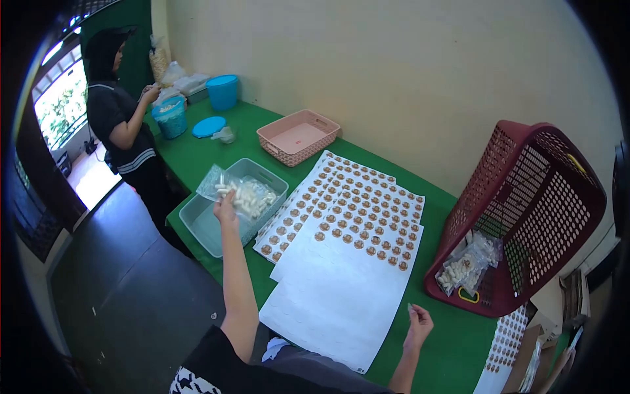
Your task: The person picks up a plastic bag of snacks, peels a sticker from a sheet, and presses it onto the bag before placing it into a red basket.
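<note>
My left hand [225, 209] is closed on a clear plastic bag [211, 184] with white stick-like pieces in it, over a pale green plastic tub [197, 230]. More bagged white pieces [254, 198] lie in that tub, just beyond my fingers. My right hand [420, 325] is held in a pinch above the green cloth, right of the sticker sheets. A tiny pale bit shows at its fingertips, too small to name. Between my hands lie overlapping white sheets of round brown stickers [371, 213]; the near part of the top sheet is blank.
A maroon basket [453, 217] lies on its side at the right, with filled bags [469, 262] inside. A pink basket [298, 134], blue bucket [222, 92], blue lid [209, 127] and blue tub [170, 118] stand farther back. Another person [121, 111] works at the far left.
</note>
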Action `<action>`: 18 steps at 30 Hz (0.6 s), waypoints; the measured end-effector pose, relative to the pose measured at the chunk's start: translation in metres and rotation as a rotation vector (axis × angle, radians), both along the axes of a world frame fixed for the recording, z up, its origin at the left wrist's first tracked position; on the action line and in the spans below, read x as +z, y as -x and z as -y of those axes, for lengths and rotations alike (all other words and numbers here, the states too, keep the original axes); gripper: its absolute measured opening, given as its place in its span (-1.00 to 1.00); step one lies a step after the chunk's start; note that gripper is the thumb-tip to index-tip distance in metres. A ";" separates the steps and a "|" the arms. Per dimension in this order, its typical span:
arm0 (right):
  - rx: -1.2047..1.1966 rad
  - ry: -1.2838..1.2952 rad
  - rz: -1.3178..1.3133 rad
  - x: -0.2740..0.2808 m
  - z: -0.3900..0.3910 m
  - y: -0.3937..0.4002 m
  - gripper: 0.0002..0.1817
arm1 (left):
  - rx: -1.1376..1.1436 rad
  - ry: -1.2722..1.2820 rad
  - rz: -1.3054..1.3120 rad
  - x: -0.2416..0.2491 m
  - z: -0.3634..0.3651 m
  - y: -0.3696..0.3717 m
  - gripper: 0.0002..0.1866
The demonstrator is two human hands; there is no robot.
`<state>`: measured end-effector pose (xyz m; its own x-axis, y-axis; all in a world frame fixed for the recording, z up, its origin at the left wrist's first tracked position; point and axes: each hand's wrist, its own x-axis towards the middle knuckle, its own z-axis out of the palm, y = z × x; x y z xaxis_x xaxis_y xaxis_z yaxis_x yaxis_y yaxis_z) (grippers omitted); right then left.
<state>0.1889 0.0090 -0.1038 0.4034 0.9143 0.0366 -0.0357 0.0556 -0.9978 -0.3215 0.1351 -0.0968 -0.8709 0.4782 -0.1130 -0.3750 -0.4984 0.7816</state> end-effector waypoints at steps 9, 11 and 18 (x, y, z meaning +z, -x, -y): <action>0.022 -0.376 0.251 0.099 0.009 0.045 -0.85 | -0.904 -0.084 -0.184 0.082 0.084 -0.247 -0.61; 0.096 -0.553 0.342 0.109 0.012 0.056 -0.78 | -1.057 -0.020 -0.161 0.079 0.099 -0.271 -0.60; 0.208 -0.677 0.576 0.117 0.024 0.075 -0.78 | -1.224 0.012 -0.220 0.082 0.128 -0.306 -0.64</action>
